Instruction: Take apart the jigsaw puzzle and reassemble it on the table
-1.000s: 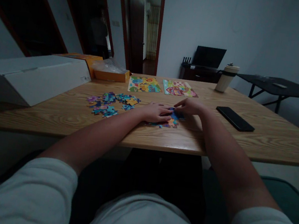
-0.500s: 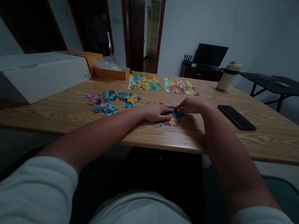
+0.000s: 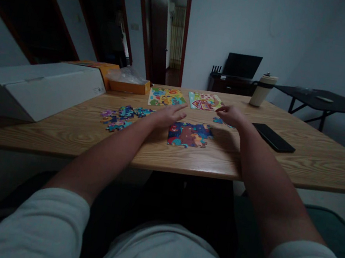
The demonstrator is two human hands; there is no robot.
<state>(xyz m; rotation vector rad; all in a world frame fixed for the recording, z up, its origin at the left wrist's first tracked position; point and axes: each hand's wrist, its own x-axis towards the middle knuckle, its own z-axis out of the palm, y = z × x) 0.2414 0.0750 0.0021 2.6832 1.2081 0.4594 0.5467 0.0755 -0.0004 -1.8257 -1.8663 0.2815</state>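
Left hand [image 3: 165, 116], fingers spread, has moved to ten o'clock and right hand [image 3: 232, 115], pinch unclear, to one o'clock, baring the flat blue-and-brown part-joined cardboard puzzle [image 3: 187, 135].

The head camera looks out from the wearer's own viewpoint, facing forward and angled down past the shirt [image 3: 172, 255], which fills the bottom edge at close range. From above and behind, it takes in the left hand [image 3: 167, 116], the right hand [image 3: 232, 115] and the partly joined puzzle [image 3: 189, 135] mid-picture, across the wooden table [image 3: 202, 164]; the wall [image 3: 222, 23] stands well beyond.
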